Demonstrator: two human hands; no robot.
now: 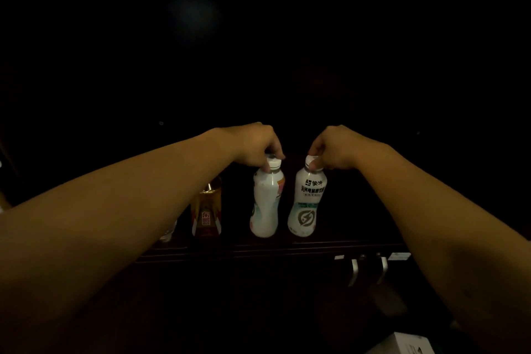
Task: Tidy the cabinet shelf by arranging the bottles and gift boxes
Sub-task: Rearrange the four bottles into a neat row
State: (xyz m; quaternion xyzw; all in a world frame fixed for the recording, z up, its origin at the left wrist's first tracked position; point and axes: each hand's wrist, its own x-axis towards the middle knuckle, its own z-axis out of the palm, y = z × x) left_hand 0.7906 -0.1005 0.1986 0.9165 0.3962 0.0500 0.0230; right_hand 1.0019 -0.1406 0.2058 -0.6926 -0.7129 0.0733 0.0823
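Note:
Two white drink bottles stand side by side near the front edge of the dark cabinet shelf. My left hand grips the white cap of the left white bottle, which has a pink patch on its label. My right hand pinches the cap of the right white bottle, which shows dark lettering and a round grey logo. An amber bottle with a red and gold label stands to their left, partly hidden behind my left forearm. No gift boxes can be made out in the dark.
The cabinet interior above the shelf is black. Below the shelf, two metal door handles stick out at the right. A white box corner shows at the bottom right. Something clear and small sits left of the amber bottle.

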